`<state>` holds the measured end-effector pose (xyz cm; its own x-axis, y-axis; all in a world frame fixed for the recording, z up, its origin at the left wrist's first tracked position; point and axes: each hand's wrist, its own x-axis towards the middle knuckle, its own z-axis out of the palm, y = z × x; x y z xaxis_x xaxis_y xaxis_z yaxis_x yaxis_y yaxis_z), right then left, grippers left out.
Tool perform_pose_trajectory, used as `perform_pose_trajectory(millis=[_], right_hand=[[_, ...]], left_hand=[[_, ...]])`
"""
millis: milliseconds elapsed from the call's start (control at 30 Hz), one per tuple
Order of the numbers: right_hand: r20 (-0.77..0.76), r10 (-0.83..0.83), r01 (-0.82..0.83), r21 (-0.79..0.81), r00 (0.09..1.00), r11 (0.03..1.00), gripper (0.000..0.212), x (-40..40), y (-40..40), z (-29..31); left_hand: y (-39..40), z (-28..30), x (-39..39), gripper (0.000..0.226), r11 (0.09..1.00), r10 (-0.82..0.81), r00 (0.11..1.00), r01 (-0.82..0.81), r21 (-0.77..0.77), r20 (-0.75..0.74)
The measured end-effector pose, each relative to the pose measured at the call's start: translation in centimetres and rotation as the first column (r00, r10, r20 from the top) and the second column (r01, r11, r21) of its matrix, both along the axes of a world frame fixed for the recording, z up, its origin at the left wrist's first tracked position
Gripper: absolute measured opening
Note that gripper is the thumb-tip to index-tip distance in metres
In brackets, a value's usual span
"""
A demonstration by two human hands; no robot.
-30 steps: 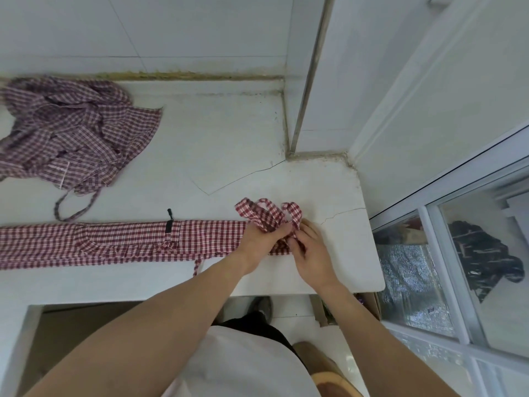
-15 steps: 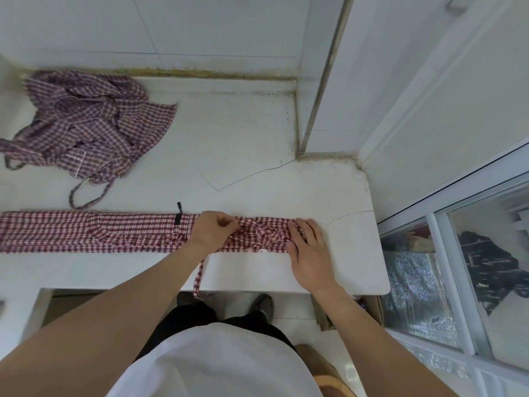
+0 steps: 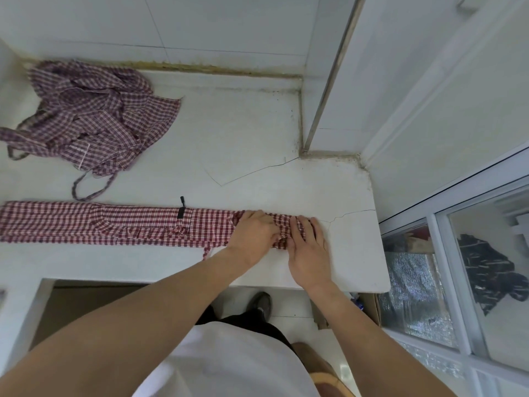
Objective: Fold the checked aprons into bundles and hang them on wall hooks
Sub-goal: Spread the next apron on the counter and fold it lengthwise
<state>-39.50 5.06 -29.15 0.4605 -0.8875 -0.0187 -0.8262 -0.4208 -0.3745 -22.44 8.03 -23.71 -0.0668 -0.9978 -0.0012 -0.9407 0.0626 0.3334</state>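
Note:
A red checked apron [image 3: 114, 224] lies folded into a long narrow strip along the front of the white counter [image 3: 243, 156]. A black tag sits on its upper edge near the middle. Both hands are at the strip's right end. My left hand [image 3: 253, 234] has its fingers curled onto the cloth there and seems to pinch it. My right hand [image 3: 307, 245] lies flat beside it, fingers straight, pressing the end of the strip down. A second, darker checked apron [image 3: 94, 116] lies crumpled at the back left of the counter, its strap looping toward the strip.
A tiled wall [image 3: 200, 24] runs behind the counter, and a white pillar [image 3: 329, 81] juts in at the back right. A glazed window frame [image 3: 446, 253] stands to the right. The counter top is cracked near its right end. A cardboard box [image 3: 369, 308] sits on the floor below.
The apron's straps, bunched up in both hands a second ago, now lie flat on the strip's right end. My left hand slid left along the strip, then came back beside my right hand.

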Motion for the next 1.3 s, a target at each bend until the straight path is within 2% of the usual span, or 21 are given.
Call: perform_pose_trajectory(millis=[100, 200, 267, 367, 467, 533, 600, 633, 733, 767, 800, 833, 900, 933, 1000, 1067, 1100, 1167, 1200, 1233, 1300], right_hand=[[0.031, -0.003, 0.003, 0.016, 1.0, 1.0, 0.056, 0.1, 0.0, 0.1], [0.052, -0.007, 0.006, 0.017, 0.999, 1.0, 0.056, 0.0, 0.0, 0.1], [0.076, -0.016, 0.013, 0.03, 0.997, 0.999, 0.057, 0.0, 0.0, 0.1], [0.107, -0.042, 0.037, 0.052, 0.993, 0.998, 0.06, 0.4, -0.1, 0.2], [0.121, -0.051, 0.047, 0.038, 0.991, 0.998, 0.06, 0.2, -0.2, 0.2], [0.126, -0.045, 0.041, 0.034, 0.991, 0.999, 0.061, 0.2, -0.3, 0.3], [0.138, -0.044, 0.039, 0.039, 0.99, 0.998, 0.062, 0.3, -0.4, 0.4], [0.143, -0.048, 0.041, 0.045, 0.989, 0.998, 0.064, 0.3, -0.4, 0.5], [0.133, -0.05, 0.039, 0.09, 0.99, 0.995, 0.071, 0.2, -0.7, 0.8], [0.131, -0.045, 0.033, 0.094, 0.99, 0.995, 0.069, 0.2, -0.8, 0.9], [0.132, -0.038, 0.026, 0.09, 0.991, 0.996, 0.066, 0.2, -0.8, 0.9], [0.131, -0.032, 0.021, 0.085, 0.991, 0.996, 0.063, 0.2, -0.7, 0.9], [0.127, -0.029, 0.022, 0.058, 0.991, 0.998, 0.061, 0.2, -0.4, 0.7], [0.124, -0.032, 0.027, 0.04, 0.992, 0.999, 0.061, 0.2, -0.3, 0.6], [0.111, -0.041, 0.039, 0.022, 0.993, 0.999, 0.061, 0.2, -0.1, 0.5], [0.094, -0.046, 0.043, 0.033, 0.995, 0.999, 0.06, 0.4, -0.1, 0.6], [0.085, -0.05, 0.047, 0.039, 0.995, 0.998, 0.059, 0.5, -0.1, 0.7], [0.071, -0.053, 0.05, 0.035, 0.996, 0.998, 0.056, 0.5, 0.0, 0.7], [0.068, -0.052, 0.05, 0.034, 0.996, 0.998, 0.055, 0.5, 0.0, 0.7], [0.063, -0.049, 0.047, 0.038, 0.997, 0.998, 0.055, 0.4, 0.0, 0.7], [0.063, -0.042, 0.039, 0.048, 0.997, 0.998, 0.055, 0.4, 0.1, 0.9]], left_hand=[[1.1, -0.8, 3.2, 0.006, 0.995, 0.083, 0.996, -0.084, -0.055, -0.029], [1.8, -1.0, 4.8, 0.014, 0.998, 0.056, 0.992, -0.058, -0.017, -0.114], [2.1, -0.7, 4.9, 0.027, 1.0, 0.012, 0.995, -0.009, 0.028, -0.096], [1.6, 0.2, 4.6, 0.042, 0.987, -0.032, 0.999, 0.028, 0.159, 0.02], [0.7, 1.0, 3.6, 0.023, 0.995, -0.081, 0.982, 0.071, 0.064, 0.17], [0.5, 1.8, 2.9, 0.006, 0.995, -0.067, 0.986, 0.078, -0.065, 0.154], [0.2, 2.8, 2.3, 0.016, 0.991, -0.026, 1.0, 0.027, -0.132, 0.013], [0.0, 3.5, 1.8, 0.021, 0.996, 0.015, 0.994, -0.025, -0.09, -0.107], [-1.2, 5.7, 0.5, 0.011, 0.966, 0.234, 0.873, -0.157, 0.207, -0.428], [-1.5, 6.0, 0.5, 0.008, 0.95, 0.271, 0.83, -0.149, 0.275, -0.488], [-1.6, 6.4, 0.9, 0.008, 0.948, 0.244, 0.828, -0.094, 0.304, -0.504], [-1.7, 6.4, 1.4, 0.013, 0.953, 0.161, 0.868, -0.014, 0.301, -0.47], [-1.5, 6.0, 2.9, 0.026, 0.96, -0.003, 0.965, 0.076, 0.271, -0.26], [-1.2, 5.6, 3.7, 0.029, 0.967, -0.012, 0.987, 0.053, 0.251, -0.162], [-0.5, 4.7, 5.1, 0.029, 0.98, 0.125, 0.983, -0.102, 0.17, -0.131], [0.1, 3.9, 5.6, 0.024, 0.946, 0.319, 0.92, -0.293, 0.139, -0.229], [0.2, 3.6, 5.5, 0.02, 0.895, 0.443, 0.84, -0.397, 0.203, -0.312], [0.3, 3.6, 4.8, 0.013, 0.763, 0.647, 0.544, -0.456, 0.459, -0.535], [0.5, 3.6, 4.5, 0.012, 0.766, 0.643, 0.487, -0.423, 0.485, -0.591], [0.8, 3.5, 4.3, 0.013, 0.834, 0.552, 0.566, -0.375, 0.405, -0.612], [1.6, 3.5, 4.4, 0.021, 0.963, 0.269, 0.8, -0.203, 0.18, -0.536]])
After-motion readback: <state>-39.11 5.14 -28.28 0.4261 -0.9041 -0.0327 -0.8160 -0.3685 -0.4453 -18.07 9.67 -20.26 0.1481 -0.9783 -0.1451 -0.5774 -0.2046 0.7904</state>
